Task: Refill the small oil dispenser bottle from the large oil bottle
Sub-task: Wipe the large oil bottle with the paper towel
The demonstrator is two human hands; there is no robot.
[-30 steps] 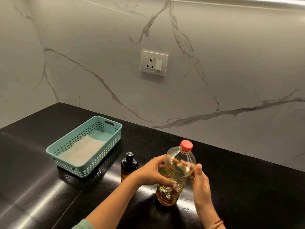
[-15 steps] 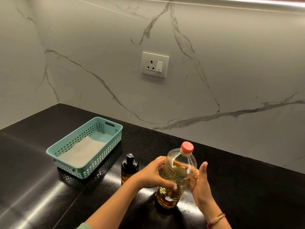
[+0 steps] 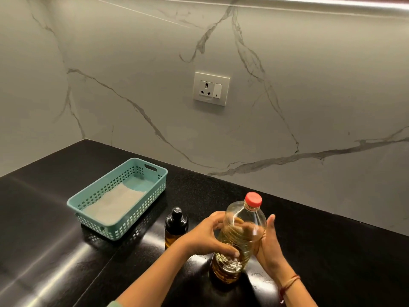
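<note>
A large clear oil bottle [image 3: 238,244] with a red cap [image 3: 253,198] stands upright on the black counter [image 3: 55,251], holding yellow oil. My left hand [image 3: 204,237] grips its left side, fingers curled round the ribbed middle. Against the bottle's right side lies my right hand [image 3: 269,242], its fingers mostly straight and pointing up. The small oil dispenser bottle [image 3: 176,227], dark-topped with a black pump head and amber oil low down, stands just left of my left hand.
A teal perforated basket [image 3: 143,209] lined with white paper sits to the left on the counter. A marble-look wall with a white socket [image 3: 211,88] rises behind. Bare black counter stretches to the right and front left.
The large bottle has stayed in place. My right hand has loosened from a curled hold to straight fingers against the bottle's right side. My left hand keeps its grip.
</note>
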